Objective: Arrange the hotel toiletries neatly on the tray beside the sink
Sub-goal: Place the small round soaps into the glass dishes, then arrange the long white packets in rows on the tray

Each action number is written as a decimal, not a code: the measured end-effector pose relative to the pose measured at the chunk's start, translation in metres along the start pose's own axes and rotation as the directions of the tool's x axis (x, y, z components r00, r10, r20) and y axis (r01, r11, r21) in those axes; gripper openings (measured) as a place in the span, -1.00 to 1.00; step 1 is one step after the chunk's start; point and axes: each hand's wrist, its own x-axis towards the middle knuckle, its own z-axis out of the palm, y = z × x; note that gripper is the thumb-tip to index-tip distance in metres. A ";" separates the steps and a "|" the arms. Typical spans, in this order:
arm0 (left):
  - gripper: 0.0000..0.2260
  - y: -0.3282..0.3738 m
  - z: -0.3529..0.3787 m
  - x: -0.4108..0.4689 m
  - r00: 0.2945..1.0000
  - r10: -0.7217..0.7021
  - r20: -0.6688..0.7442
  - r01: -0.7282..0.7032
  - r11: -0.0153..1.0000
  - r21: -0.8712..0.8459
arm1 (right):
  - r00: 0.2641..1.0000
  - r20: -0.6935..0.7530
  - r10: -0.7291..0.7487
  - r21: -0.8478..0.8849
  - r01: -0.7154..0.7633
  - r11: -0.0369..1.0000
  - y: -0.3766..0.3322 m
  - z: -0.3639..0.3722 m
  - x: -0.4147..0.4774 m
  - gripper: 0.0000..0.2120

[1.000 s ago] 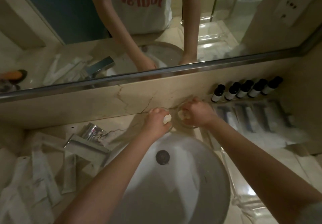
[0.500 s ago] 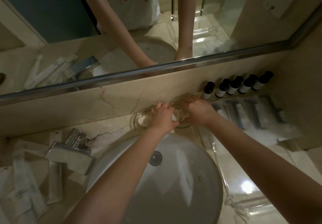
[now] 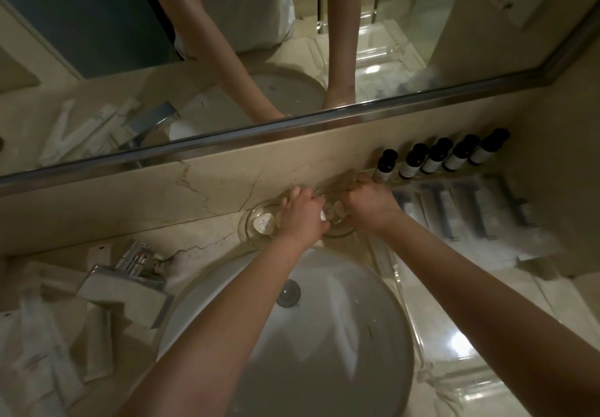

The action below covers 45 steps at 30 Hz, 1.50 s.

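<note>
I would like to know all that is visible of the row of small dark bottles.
The small dark bottles are five, standing in a close row against the marble backsplash. Each has a dark body and a dark cap; most show a white label. The right hand lies just beside the leftmost one; whether it touches cannot be told.

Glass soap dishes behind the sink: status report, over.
Left hand pinches white soap over right glass dish. Right hand curled at same dish, grip unclear. Left glass dish holds one round soap. Dark bottles stand clear.
</note>
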 end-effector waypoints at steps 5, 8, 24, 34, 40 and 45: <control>-0.46 -0.004 -0.002 -0.003 1.000 0.014 0.017 -0.013 0.999 -0.036 | 0.996 -0.088 -0.022 -0.046 0.018 0.999 -0.002 -0.001 -0.006 -0.56; -0.41 -0.005 -0.010 -0.012 1.000 0.005 -0.014 -0.006 0.999 -0.049 | 0.983 -0.181 -0.031 0.001 0.031 1.000 -0.002 0.002 -0.014 -0.54; -0.46 -0.065 -0.042 -0.209 0.908 -0.118 -0.403 -0.030 0.940 -0.341 | 0.888 -0.459 -0.029 0.372 0.221 0.901 -0.125 -0.002 -0.141 -0.63; -0.64 -0.181 -0.010 -0.337 0.836 -0.454 -0.307 0.316 0.857 -0.407 | 0.956 -0.094 -0.276 0.612 0.274 0.742 -0.266 0.010 -0.155 -0.72; -0.66 -0.268 -0.008 -0.374 0.750 -0.656 -0.084 0.597 0.726 -0.341 | 0.880 0.168 -0.444 0.519 0.304 0.799 -0.355 0.017 -0.122 -0.64; -0.66 -0.326 -0.028 -0.368 0.684 -0.728 -0.045 0.692 0.667 -0.276 | 0.921 0.135 -0.366 0.475 0.264 0.839 -0.422 0.019 -0.078 -0.56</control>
